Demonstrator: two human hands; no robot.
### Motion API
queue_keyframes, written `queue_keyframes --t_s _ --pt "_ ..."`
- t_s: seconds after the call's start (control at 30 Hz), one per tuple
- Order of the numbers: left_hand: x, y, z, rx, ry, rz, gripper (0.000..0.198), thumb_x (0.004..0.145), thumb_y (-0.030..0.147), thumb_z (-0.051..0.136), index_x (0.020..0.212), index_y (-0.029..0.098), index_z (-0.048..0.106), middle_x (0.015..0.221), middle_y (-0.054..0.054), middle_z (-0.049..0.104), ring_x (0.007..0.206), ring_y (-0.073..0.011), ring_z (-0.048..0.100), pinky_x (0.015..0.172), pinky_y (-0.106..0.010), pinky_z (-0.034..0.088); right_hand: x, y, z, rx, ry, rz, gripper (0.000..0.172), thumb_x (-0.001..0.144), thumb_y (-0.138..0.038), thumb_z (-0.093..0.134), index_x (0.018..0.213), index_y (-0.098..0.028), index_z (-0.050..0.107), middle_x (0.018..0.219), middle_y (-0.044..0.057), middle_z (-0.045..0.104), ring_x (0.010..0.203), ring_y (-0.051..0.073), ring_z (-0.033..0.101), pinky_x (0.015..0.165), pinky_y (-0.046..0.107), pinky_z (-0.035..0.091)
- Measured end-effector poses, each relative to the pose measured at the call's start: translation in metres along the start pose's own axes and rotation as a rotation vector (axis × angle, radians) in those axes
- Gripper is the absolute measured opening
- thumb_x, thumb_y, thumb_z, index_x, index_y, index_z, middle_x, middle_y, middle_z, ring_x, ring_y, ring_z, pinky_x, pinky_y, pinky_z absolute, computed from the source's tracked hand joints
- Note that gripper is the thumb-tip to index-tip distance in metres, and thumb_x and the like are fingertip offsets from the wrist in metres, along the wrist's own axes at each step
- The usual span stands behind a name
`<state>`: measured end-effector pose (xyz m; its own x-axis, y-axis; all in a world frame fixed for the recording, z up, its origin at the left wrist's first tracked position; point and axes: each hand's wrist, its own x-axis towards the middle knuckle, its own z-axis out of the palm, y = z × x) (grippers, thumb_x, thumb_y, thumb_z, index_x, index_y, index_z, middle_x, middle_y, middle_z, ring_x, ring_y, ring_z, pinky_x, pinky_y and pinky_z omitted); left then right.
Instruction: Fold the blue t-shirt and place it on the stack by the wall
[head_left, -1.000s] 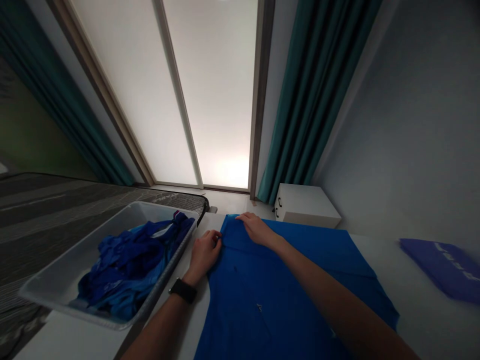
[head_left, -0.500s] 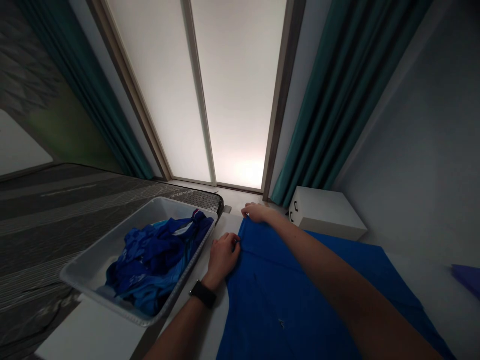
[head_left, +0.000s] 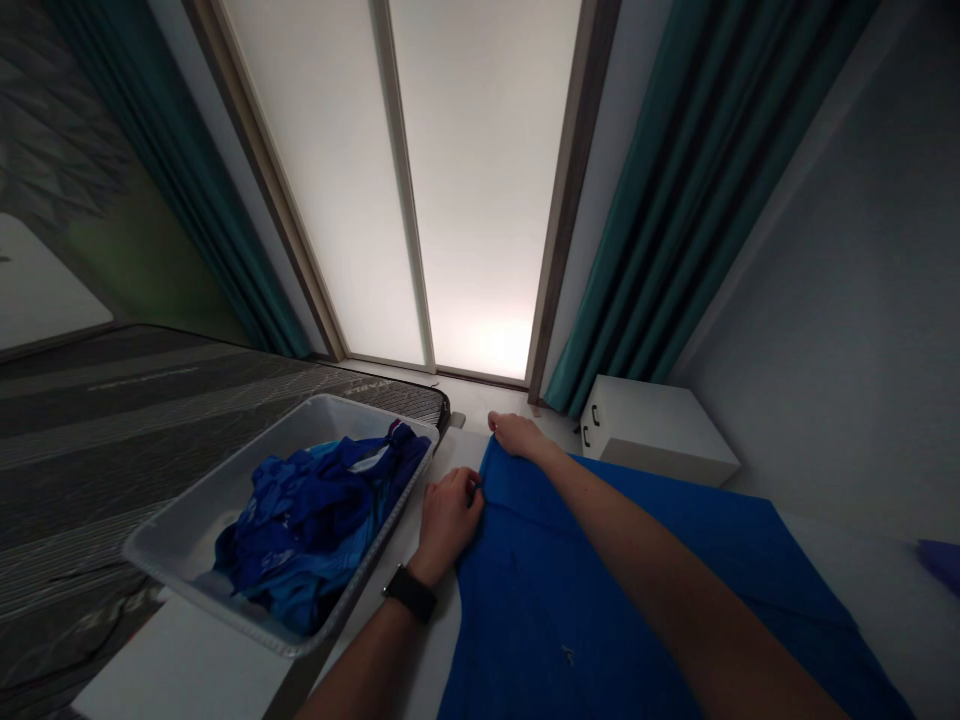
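Note:
A blue shirt lies spread over a white table, with a small pale logo on its cloth. My right hand pinches the shirt's far left corner, its arm reaching across the cloth. Closer to me, my left hand holds the left edge of the same shirt between thumb and fingers. A black watch is on my left wrist. The fingertips of both hands are partly hidden, and so is the part of the shirt beneath my right forearm.
A translucent plastic bin of crumpled blue clothes stands left of the table. Beyond it lies a dark mattress. A white drawer cabinet stands past the far edge. At far right lies a purple item.
The view has shifted slightly. My right hand's fingers have closed more tightly at the shirt's corner. My left hand stays at the shirt's left edge.

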<state>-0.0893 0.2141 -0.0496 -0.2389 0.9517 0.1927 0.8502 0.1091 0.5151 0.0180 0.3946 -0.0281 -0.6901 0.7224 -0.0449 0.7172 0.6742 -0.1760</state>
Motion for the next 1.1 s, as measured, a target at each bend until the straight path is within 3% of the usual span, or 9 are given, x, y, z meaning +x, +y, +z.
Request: queue_keyframes --t_s 0.13,0.27,0.37,0.5,0.6,0.73,0.87,1.0,1.1 --pt "0.002 -0.002 0.001 -0.065 0.026 -0.032 0.014 0.088 0.020 0.050 0.098 0.021 0.060 0.080 -0.002 0.069 0.079 -0.0201 0.066 0.077 -0.033 0.039 -0.017 0.013 0.001 0.053 0.130 0.065 0.035 0.097 -0.018 0.030 0.125 -0.018 0.051 0.120 0.014 0.063 0.104 0.025 0.060 0.080 0.034 0.044" --pt "0.004 -0.006 0.001 -0.143 0.059 -0.063 0.018 0.091 0.019 0.044 0.097 0.020 0.060 0.071 -0.001 0.067 0.070 -0.0184 0.066 0.068 -0.029 0.041 -0.049 0.025 0.002 0.088 0.178 0.050 0.039 0.097 -0.017 0.030 0.128 -0.015 0.052 0.127 0.013 0.059 0.113 0.022 0.056 0.093 0.034 0.041" --pt "0.005 -0.007 0.000 -0.187 0.061 -0.075 0.017 0.090 0.018 0.045 0.097 0.019 0.060 0.070 -0.001 0.066 0.068 -0.0174 0.065 0.065 -0.027 0.042 -0.081 0.023 0.010 0.108 0.155 -0.047 0.042 0.096 -0.022 0.036 0.136 -0.017 0.049 0.134 0.013 0.056 0.122 0.024 0.051 0.102 0.038 0.037" --pt "0.007 -0.008 -0.001 -0.232 0.045 -0.087 0.018 0.088 0.018 0.046 0.098 0.018 0.061 0.075 -0.002 0.067 0.067 -0.0160 0.063 0.065 -0.027 0.044 -0.121 0.009 0.023 0.137 0.087 -0.183 0.053 0.099 -0.035 0.034 0.148 -0.017 0.037 0.154 0.011 0.038 0.141 0.025 0.032 0.116 0.042 0.023" --pt "0.012 -0.011 -0.001 -0.253 0.044 -0.097 0.020 0.088 0.019 0.047 0.100 0.017 0.063 0.081 -0.003 0.068 0.070 -0.0162 0.064 0.066 -0.027 0.045 -0.139 -0.001 0.028 0.142 0.035 -0.220 0.055 0.101 -0.045 0.028 0.152 -0.024 0.031 0.159 0.006 0.029 0.146 0.023 0.022 0.119 0.044 0.015" --pt "0.029 -0.014 0.000 -0.141 -0.004 -0.087 0.026 0.090 0.021 0.045 0.107 0.017 0.064 0.086 -0.005 0.071 0.074 -0.0168 0.065 0.068 -0.026 0.046 -0.145 -0.006 0.030 0.115 0.024 -0.239 0.058 0.100 -0.053 0.023 0.152 -0.029 0.029 0.161 0.005 0.020 0.149 0.024 0.012 0.120 0.049 0.008" --pt "0.060 -0.005 0.003 0.018 -0.029 -0.088 0.030 0.093 0.023 0.042 0.109 0.015 0.065 0.091 -0.009 0.072 0.084 -0.0206 0.066 0.076 -0.030 0.046 -0.145 -0.006 0.029 0.113 0.013 -0.249 0.059 0.100 -0.055 0.022 0.153 -0.031 0.028 0.162 0.004 0.017 0.149 0.024 0.011 0.120 0.051 0.006" --pt "0.092 0.006 0.009 0.122 -0.042 -0.019 0.030 0.094 0.030 0.043 0.102 0.016 0.068 0.111 -0.014 0.068 0.112 -0.0281 0.057 0.093 -0.038 0.039 -0.145 -0.006 0.027 0.114 0.008 -0.248 0.059 0.100 -0.057 0.022 0.152 -0.031 0.029 0.162 0.004 0.017 0.149 0.025 0.010 0.120 0.051 0.005" --pt "0.107 0.006 0.015 0.168 -0.086 0.027 0.030 0.096 0.031 0.041 0.095 0.020 0.069 0.114 -0.013 0.067 0.117 -0.0288 0.053 0.099 -0.041 0.034 -0.146 -0.007 0.026 0.115 0.005 -0.250 0.060 0.099 -0.057 0.021 0.153 -0.031 0.027 0.162 0.004 0.016 0.149 0.024 0.009 0.120 0.051 0.005"
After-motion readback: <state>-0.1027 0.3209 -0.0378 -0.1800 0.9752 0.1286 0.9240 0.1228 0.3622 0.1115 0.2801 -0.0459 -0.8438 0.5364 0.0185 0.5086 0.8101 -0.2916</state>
